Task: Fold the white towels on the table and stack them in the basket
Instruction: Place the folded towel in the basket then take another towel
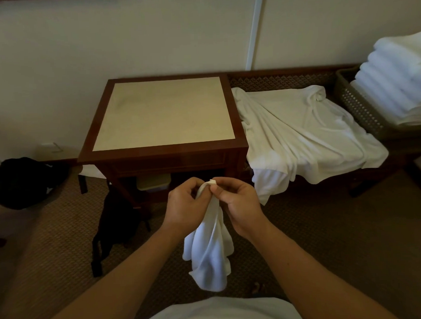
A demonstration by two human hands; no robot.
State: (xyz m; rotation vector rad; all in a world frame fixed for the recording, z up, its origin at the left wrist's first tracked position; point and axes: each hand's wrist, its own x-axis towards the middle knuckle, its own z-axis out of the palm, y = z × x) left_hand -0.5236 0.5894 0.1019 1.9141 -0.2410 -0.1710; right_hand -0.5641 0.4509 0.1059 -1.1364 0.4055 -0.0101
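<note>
The small towel (208,246) is soft white cloth, matt and limp. The table (164,151) has a dark polished wood frame around a smooth pale matt top. The basket (358,104) looks like brown woven plastic. The carpet (328,226) is rough and patterned.

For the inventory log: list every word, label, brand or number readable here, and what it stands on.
None can be read. The towel held by the left hand and right hand, the table, the basket and its folded towels show no print.
</note>
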